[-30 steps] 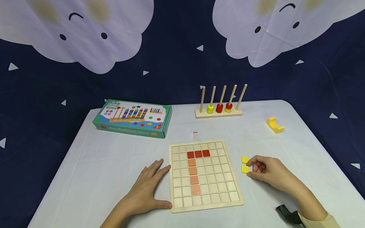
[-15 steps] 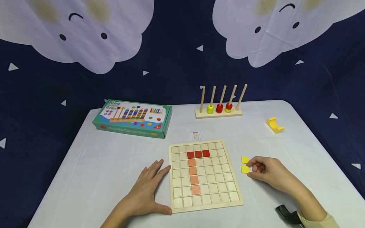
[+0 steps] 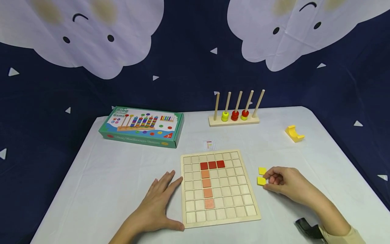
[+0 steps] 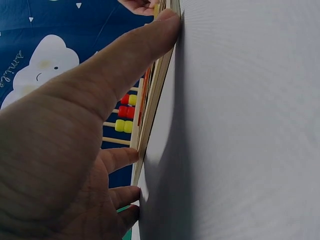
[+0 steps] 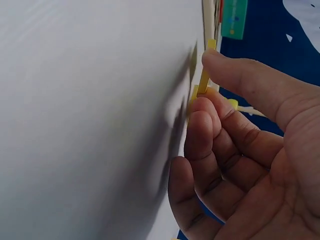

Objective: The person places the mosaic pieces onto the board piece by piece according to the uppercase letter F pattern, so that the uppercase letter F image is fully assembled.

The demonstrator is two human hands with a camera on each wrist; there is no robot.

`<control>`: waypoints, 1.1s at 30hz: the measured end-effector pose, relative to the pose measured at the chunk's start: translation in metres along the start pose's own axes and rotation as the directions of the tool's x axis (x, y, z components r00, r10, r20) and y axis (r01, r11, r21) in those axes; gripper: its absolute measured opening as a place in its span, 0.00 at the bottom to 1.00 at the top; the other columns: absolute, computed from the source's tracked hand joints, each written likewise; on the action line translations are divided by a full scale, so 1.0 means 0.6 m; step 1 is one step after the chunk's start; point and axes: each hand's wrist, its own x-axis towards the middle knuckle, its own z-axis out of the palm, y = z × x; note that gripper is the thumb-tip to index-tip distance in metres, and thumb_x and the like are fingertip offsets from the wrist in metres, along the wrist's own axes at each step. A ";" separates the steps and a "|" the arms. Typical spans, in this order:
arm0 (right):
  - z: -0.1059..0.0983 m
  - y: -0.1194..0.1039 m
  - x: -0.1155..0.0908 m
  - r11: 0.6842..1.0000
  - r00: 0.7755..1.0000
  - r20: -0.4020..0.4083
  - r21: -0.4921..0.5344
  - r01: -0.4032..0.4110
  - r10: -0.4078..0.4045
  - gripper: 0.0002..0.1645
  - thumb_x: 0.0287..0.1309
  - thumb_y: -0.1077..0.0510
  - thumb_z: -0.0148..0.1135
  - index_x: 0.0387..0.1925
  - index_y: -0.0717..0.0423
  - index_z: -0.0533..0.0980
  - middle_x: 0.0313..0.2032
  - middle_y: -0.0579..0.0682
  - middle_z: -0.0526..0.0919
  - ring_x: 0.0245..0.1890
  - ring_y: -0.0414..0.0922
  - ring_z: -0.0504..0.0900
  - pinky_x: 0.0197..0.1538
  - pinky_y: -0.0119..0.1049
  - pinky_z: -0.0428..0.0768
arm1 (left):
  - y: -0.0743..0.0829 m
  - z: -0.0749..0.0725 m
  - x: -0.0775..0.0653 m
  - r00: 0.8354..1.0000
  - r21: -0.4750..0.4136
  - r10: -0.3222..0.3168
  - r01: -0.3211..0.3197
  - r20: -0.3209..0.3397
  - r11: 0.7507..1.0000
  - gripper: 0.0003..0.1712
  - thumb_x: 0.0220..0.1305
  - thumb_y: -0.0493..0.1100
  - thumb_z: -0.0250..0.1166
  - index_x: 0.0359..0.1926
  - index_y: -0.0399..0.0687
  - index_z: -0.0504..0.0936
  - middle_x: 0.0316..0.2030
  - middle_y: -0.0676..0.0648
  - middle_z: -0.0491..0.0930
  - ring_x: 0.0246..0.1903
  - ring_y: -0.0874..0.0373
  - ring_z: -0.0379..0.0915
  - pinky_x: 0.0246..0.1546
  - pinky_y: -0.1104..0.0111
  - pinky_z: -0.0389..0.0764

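Note:
A wooden grid board [image 3: 231, 213] lies on the table with a row of red square tiles [image 3: 212, 165] and a column of orange square tiles [image 3: 207, 183] in its cells. My left hand [image 3: 155, 206] is spread along the board's left side, its thumb and index finger touching the edge. To the right of the board, my right hand [image 3: 289, 183] pinches a yellow square tile [image 5: 205, 75] between thumb and index finger. In the right wrist view this tile is tilted and appears raised off the cloth. A second yellow square tile [image 3: 262, 170] lies just beyond it.
Behind the board lies a small printed pattern card [image 3: 209, 145]. A peg stand [image 3: 234, 122] with red and yellow rings and a green game box [image 3: 141, 127] stand at the back. A yellow curved piece [image 3: 294, 134] sits at the back right.
The nearer yellow tile has shifted very slightly left and up in my right hand's pinch, now overlapping the fingertips. My left hand stays at the board's edge.

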 end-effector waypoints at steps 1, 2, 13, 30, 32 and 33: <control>-0.001 -0.002 0.001 1.000 1.000 0.001 0.006 -0.001 0.001 0.14 0.58 0.54 0.81 0.40 0.53 0.84 0.29 0.41 0.79 0.28 0.31 0.73 0.30 0.27 0.76 | 0.000 0.000 0.000 1.000 0.002 0.000 0.000 0.000 1.000 0.80 0.27 0.75 0.87 0.83 0.58 0.63 0.86 0.42 0.54 0.85 0.39 0.47 0.82 0.32 0.51; -0.002 -0.004 0.001 1.000 1.000 0.003 0.011 -0.001 0.001 0.13 0.58 0.54 0.81 0.40 0.53 0.84 0.29 0.41 0.79 0.28 0.31 0.73 0.30 0.27 0.76 | 0.000 0.001 0.000 1.000 0.003 0.000 0.000 0.000 1.000 0.80 0.27 0.76 0.87 0.83 0.58 0.63 0.86 0.42 0.54 0.85 0.39 0.47 0.82 0.32 0.51; 0.000 -0.040 0.019 0.996 0.997 0.003 0.043 0.072 -0.072 0.13 0.58 0.54 0.81 0.41 0.51 0.85 0.30 0.40 0.80 0.29 0.31 0.74 0.32 0.27 0.76 | 0.002 0.000 0.001 1.000 -0.003 -0.007 0.007 -0.001 1.000 0.80 0.27 0.74 0.88 0.83 0.57 0.64 0.85 0.42 0.54 0.85 0.39 0.48 0.82 0.32 0.51; 0.034 -0.096 0.064 0.962 0.961 0.057 0.068 0.265 -0.269 0.11 0.60 0.57 0.80 0.41 0.51 0.85 0.33 0.38 0.83 0.35 0.32 0.79 0.39 0.29 0.84 | 0.004 -0.002 0.002 1.000 -0.026 -0.025 0.025 0.001 0.999 0.80 0.27 0.72 0.89 0.83 0.58 0.64 0.86 0.43 0.54 0.86 0.39 0.47 0.82 0.32 0.50; 0.040 -0.099 0.070 0.957 0.956 0.068 0.081 0.279 -0.285 0.11 0.60 0.57 0.80 0.41 0.52 0.84 0.33 0.38 0.83 0.34 0.32 0.79 0.38 0.28 0.84 | 0.003 -0.002 0.002 1.000 -0.025 -0.025 0.025 0.000 0.999 0.80 0.26 0.73 0.89 0.83 0.58 0.64 0.86 0.43 0.54 0.86 0.39 0.47 0.82 0.32 0.50; 0.042 -0.102 0.072 0.956 0.955 0.074 0.086 0.281 -0.288 0.11 0.60 0.57 0.80 0.41 0.51 0.84 0.33 0.38 0.83 0.34 0.32 0.78 0.38 0.28 0.83 | 0.003 -0.002 0.002 1.000 -0.025 -0.026 0.026 -0.001 0.999 0.80 0.26 0.73 0.89 0.83 0.58 0.64 0.86 0.43 0.54 0.86 0.40 0.47 0.82 0.32 0.50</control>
